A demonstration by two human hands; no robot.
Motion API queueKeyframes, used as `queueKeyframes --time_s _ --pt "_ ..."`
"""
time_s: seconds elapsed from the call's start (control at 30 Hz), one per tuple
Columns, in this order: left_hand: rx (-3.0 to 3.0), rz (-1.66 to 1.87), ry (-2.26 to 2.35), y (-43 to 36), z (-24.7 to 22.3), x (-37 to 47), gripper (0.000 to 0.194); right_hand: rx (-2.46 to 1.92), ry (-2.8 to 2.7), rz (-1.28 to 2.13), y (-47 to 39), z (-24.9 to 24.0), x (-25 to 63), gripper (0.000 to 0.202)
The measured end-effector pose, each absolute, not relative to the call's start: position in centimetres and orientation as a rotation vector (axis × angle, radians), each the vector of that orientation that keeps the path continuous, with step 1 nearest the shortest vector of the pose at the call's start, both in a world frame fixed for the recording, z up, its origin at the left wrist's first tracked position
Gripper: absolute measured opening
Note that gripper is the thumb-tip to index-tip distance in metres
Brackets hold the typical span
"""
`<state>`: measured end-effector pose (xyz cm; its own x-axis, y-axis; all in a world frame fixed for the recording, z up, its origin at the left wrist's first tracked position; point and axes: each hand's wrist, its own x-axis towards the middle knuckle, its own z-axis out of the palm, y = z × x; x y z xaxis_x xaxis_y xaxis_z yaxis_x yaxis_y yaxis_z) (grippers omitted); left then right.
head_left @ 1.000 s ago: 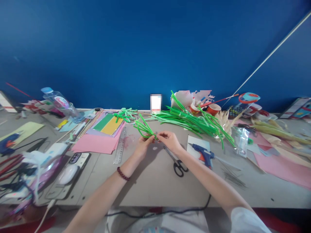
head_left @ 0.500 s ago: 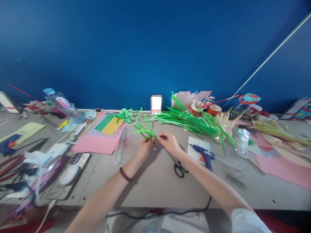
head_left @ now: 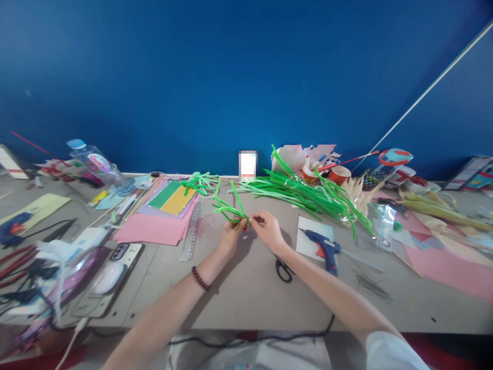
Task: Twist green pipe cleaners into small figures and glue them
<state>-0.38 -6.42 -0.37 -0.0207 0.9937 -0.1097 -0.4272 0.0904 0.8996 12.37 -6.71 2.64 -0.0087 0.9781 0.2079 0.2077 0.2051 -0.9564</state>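
Green stems (head_left: 230, 209): gathered at one end, between both hands above the bench (head_left: 239, 298). Left grip (head_left: 243, 222): pinched on the gathered end. Right grip (head_left: 251, 220): fingertips closed at the same end. Scissors (head_left: 284, 271): below the right grip, partly hidden by the forearm. Glue gun (head_left: 325, 249): right of it, over white card (head_left: 308, 249). Ruler (head_left: 191, 231): left of both grips.
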Motion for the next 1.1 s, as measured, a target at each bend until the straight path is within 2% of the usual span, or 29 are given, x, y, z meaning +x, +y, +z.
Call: queueKeyframes --time_s 0.3,0.5,0.67,0.9,1.0,1.1 --pt "0.763 1.375 1.002 -6.7 0.8 -0.3 0.026 -1.214 -1.446 0.914 -6.4 2.7 12.5 0.018" --pt "0.640 1.319 0.854 -6.9 2.0 -0.7 0.025 -1.136 -1.411 1.113 -6.0 3.4 13.1 0.025" --pt "0.651 1.298 0.847 -6.8 2.0 -0.8 0.023 -1.151 -1.499 1.232 -5.7 4.0 13.6 0.022" --pt "0.626 1.283 0.889 -6.6 1.9 -0.8 0.024 -0.974 -1.183 1.733 -5.9 4.4 13.6 0.027" --pt "0.595 1.298 0.859 -6.6 2.4 -1.1 0.022 -0.852 -1.156 1.709 -6.0 4.4 13.6 0.024" --pt "0.570 1.286 0.792 -6.5 2.7 -1.4 0.019 -0.774 -1.216 1.665 -6.1 4.4 13.5 0.036"
